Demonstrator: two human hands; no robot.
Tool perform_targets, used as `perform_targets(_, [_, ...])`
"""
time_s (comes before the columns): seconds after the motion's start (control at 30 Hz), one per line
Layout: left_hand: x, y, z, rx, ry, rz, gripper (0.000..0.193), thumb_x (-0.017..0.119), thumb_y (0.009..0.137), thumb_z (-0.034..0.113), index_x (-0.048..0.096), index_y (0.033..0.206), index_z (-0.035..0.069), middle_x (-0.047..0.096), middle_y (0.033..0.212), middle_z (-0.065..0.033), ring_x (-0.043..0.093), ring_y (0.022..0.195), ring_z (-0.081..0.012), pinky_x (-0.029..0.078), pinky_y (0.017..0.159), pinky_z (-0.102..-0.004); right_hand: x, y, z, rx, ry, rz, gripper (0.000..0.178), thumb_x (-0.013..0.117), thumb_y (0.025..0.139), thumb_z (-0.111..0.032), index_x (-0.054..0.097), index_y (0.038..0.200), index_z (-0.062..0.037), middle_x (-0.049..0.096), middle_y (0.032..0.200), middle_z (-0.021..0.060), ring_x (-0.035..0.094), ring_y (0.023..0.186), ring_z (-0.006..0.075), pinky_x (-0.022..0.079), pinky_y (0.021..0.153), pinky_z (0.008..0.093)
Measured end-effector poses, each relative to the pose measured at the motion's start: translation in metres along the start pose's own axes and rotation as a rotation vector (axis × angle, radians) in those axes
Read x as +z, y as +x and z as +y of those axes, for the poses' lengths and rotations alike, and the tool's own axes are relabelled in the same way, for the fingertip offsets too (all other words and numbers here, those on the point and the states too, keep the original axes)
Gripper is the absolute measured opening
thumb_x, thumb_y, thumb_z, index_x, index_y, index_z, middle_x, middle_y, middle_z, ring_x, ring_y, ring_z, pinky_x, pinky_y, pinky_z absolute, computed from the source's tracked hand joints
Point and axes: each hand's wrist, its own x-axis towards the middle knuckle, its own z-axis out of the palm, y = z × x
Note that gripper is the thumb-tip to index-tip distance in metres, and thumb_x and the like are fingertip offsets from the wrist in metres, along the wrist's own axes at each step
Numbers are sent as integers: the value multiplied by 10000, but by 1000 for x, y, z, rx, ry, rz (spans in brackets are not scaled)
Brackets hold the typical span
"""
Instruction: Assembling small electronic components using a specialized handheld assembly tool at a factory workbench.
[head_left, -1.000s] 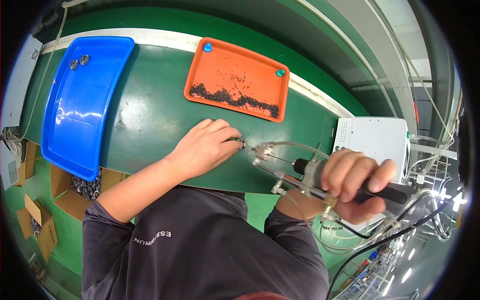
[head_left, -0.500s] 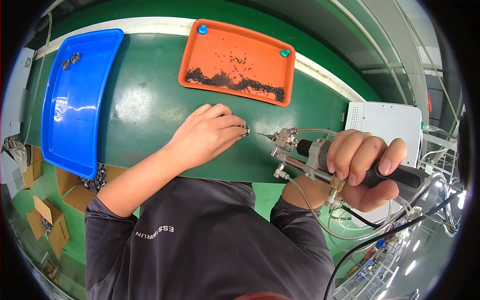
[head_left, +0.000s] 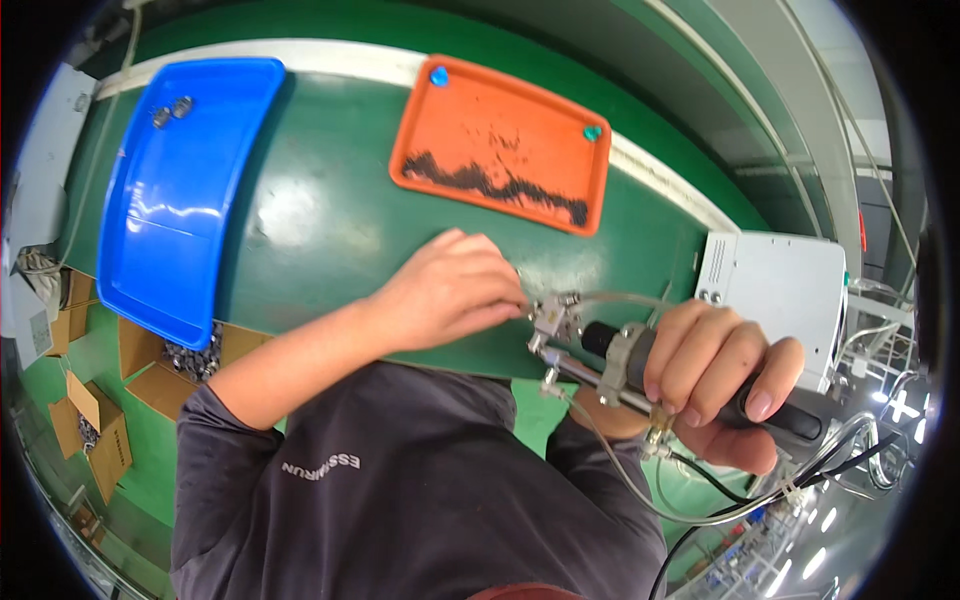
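Note:
My right hand [head_left: 715, 375] wraps around the black grip of a screwdriver gun [head_left: 620, 370] with a metal nozzle block, hoses and a cable. The tool points left, its tip meeting the fingertips of my left hand [head_left: 465, 285]. That hand is closed in a pinch over the green bench [head_left: 320, 230]. A small dark, shiny part showed at its fingertips a moment ago; now the fingers and nozzle mostly hide it. Beyond my hands lies an orange tray [head_left: 500, 78] with a heap of tiny black screws [head_left: 490, 185] along its near side.
At the left a blue tray [head_left: 165, 260] holds two round grey parts [head_left: 172, 111]. Cardboard boxes [head_left: 150, 375] with dark parts stand below the bench. A white box-shaped machine [head_left: 775, 290] stands at the right, near hoses [head_left: 850, 440]. The orange tray also holds blue and green pieces.
The tool in my right hand has moved left and toward my left hand, closing the gap to its fingertips. My left hand has shifted slightly right and nearer. The view has shifted a little.

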Motion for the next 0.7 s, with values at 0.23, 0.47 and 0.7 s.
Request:
perform_targets(0.23, [-6, 2, 7, -48, 98, 64, 198, 791, 805, 148, 679, 969, 141, 657, 1047, -1, 613, 1010, -233, 450, 831, -379, 1, -5, -14, -119, -76, 174, 358, 727, 974, -334, 477, 1011, -81, 578, 624, 4, 569, 482, 132, 515, 425, 268])
perform_targets(0.47, [-8, 1, 16, -58, 140, -16, 217, 793, 786, 150, 697, 980, 137, 646, 1148, -21, 607, 1061, -255, 463, 878, -388, 1, -13, -28, 3, -320, 364, 335, 756, 927, -251, 478, 944, -67, 555, 596, 35, 532, 461, 160, 476, 436, 305])
perform_targets(0.7, [4, 3, 2, -15, 200, -68, 113, 752, 818, 182, 739, 913, 121, 701, 1096, -13, 614, 1037, -225, 470, 856, -389, -2, -11, -33, 18, -315, 378, 345, 741, 940, -253, 466, 1012, -57, 530, 608, 37, 485, 466, 157, 423, 440, 288])
